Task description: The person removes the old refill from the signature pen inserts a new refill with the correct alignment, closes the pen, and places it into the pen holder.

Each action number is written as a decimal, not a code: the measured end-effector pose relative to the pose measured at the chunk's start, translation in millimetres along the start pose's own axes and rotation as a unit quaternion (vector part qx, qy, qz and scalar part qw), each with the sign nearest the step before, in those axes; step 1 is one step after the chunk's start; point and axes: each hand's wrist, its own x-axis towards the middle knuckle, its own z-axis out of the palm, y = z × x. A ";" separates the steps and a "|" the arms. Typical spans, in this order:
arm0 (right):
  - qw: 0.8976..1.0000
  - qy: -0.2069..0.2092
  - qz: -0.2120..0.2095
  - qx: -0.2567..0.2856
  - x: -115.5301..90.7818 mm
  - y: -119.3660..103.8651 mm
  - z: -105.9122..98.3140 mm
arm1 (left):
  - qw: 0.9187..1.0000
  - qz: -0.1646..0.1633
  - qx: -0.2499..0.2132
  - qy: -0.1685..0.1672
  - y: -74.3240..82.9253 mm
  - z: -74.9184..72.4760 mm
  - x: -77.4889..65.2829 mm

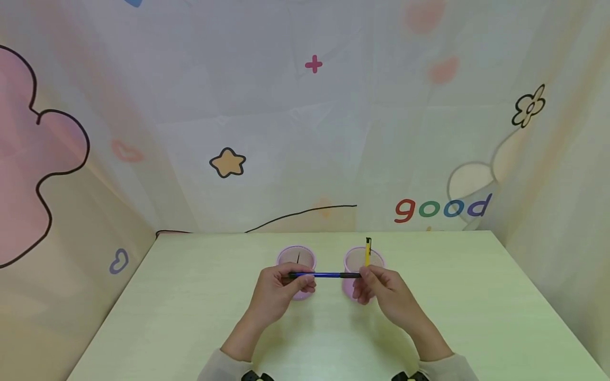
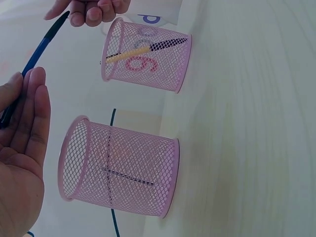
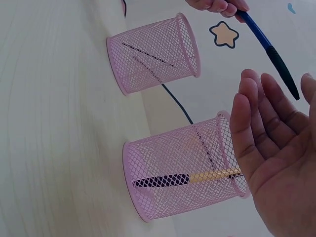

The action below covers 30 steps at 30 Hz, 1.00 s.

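My left hand (image 1: 274,296) pinches a blue pen (image 1: 327,275) between thumb and fingers, holding it level in the head view. The pen's dark grip end points toward my right hand (image 1: 393,299). Those right fingers are relaxed, and the right wrist view shows the tip between thumb and fingers with a gap around it. Behind the hands stand two pink mesh pen cups. The left cup (image 2: 138,192) holds a thin dark stick-like item (image 1: 298,257). A yellow pen (image 1: 367,255) with a black grip leans in the right cup (image 3: 163,158).
Both cups stand upright, side by side, on a pale wooden table (image 1: 200,296). A printed curtain (image 1: 267,106) hangs behind the table and along both sides. The right hand partly covers the right cup in the head view.
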 end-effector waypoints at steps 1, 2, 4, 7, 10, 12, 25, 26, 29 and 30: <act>1.000 -0.003 0.004 -0.001 0.3 -0.5 0.3 | 1.000 0.001 -0.001 -0.001 0.1 0.0 0.1; 1.000 -0.006 0.005 -0.001 0.5 -1.0 0.5 | 1.000 0.002 -0.002 -0.002 0.3 0.0 0.2; 1.000 -0.010 0.006 -0.002 0.7 -1.7 0.8 | 1.000 0.004 -0.003 -0.004 0.7 0.2 0.2; 1.000 -0.009 0.005 -0.003 0.6 -2.3 1.0 | 1.000 0.005 -0.006 -0.007 1.3 0.6 -0.1; 1.000 -0.007 -0.002 -0.006 0.4 -2.3 0.9 | 1.000 0.006 -0.008 -0.010 0.9 0.8 -0.2; 1.000 -0.006 -0.007 -0.008 0.2 -2.0 0.4 | 1.000 0.006 -0.005 -0.010 0.3 0.7 0.0; 1.000 -0.009 -0.022 -0.009 -1.8 -0.4 -0.8 | 1.000 0.004 -0.003 -0.008 -0.3 0.0 -0.5; 1.000 -0.008 -0.023 -0.008 -2.0 -0.2 -1.0 | 1.000 0.003 -0.003 -0.008 -0.3 0.0 -0.5; 1.000 -0.008 -0.026 -0.009 -2.1 0.3 -1.3 | 1.000 0.003 -0.002 -0.008 0.1 0.0 -0.6; 1.000 -0.007 -0.026 -0.008 -2.1 0.4 -1.3 | 1.000 0.003 -0.002 -0.008 0.3 -0.1 -0.6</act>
